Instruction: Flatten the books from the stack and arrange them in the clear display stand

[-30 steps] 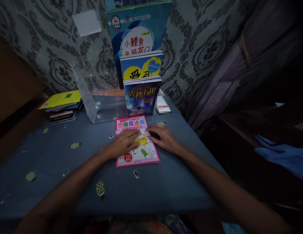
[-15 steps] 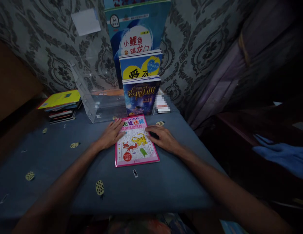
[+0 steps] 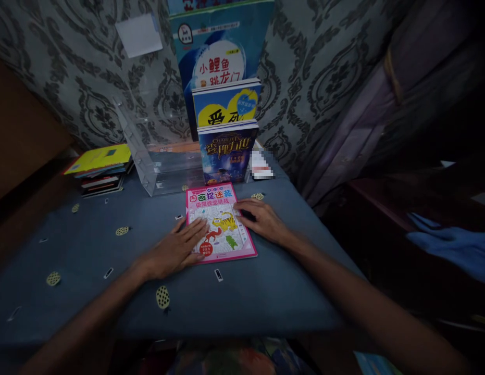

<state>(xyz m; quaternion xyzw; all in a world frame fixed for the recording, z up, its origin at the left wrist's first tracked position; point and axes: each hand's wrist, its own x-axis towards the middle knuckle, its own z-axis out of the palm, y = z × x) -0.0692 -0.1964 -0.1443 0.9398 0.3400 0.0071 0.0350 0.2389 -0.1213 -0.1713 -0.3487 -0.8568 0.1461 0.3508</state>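
A pink-bordered children's picture book (image 3: 226,239) lies flat on the table, its cover showing a yellow striped cat, a red fox and a green leaf-like shape. My left hand (image 3: 175,250) rests open over the book's left side, its fingers stretched across the cover and partly hiding the fox. On the right edge of the same book lies my right hand (image 3: 261,221), fingers extended and touching the border. Just behind the book, a clear acrylic rack (image 3: 144,161) holds a dark blue book (image 3: 228,156) in front of a blue-and-yellow one (image 3: 203,101).
A taller teal book (image 3: 211,36) stands at the rack's back. To the left, several books are stacked under a yellow one (image 3: 103,159). The table (image 3: 89,250) has a grey-blue cloth with pineapple prints. Patterned wallpaper, a curtain (image 3: 344,135) and blue cloth (image 3: 453,250) surround it.
My left hand has slid down from the upper left of the picture book to its lower left side, uncovering the title. My right hand has stayed at the right edge.
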